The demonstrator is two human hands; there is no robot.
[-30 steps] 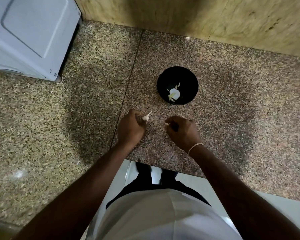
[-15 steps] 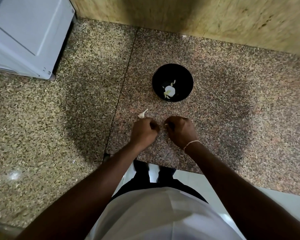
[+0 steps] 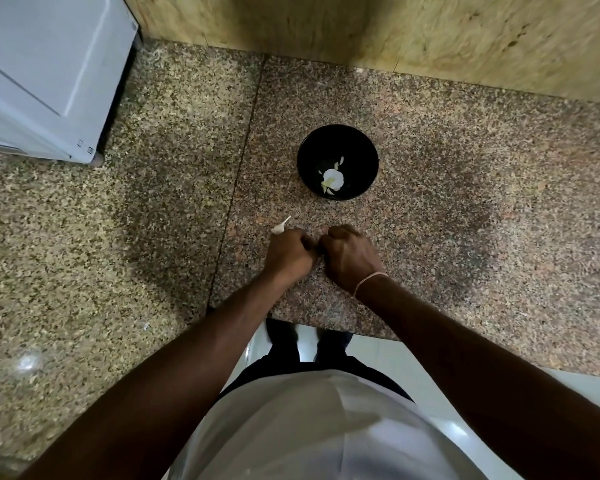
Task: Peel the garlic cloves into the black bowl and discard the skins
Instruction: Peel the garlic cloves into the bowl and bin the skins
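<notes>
The black bowl [image 3: 359, 147] stands on the granite counter and holds a white garlic piece [image 3: 334, 177] with a few pale scraps. Just below it, my left hand [image 3: 288, 252] and my right hand [image 3: 350, 258] meet knuckle to knuckle with their fingers curled inward. They pinch a small garlic clove between the fingertips, and the clove itself is hidden. A loose garlic clove with a thin tail [image 3: 280, 227] lies on the counter, touching the top of my left hand.
A white appliance [image 3: 42, 74] fills the back left corner. A wooden wall [image 3: 395, 36] runs behind the counter. The counter's front edge [image 3: 326, 329] is close under my wrists, with floor below. A seam [image 3: 243, 161] divides the two stone slabs.
My left hand set the tailed clove down on the counter and moved right to meet my right hand. Both hands now work together on the small piece.
</notes>
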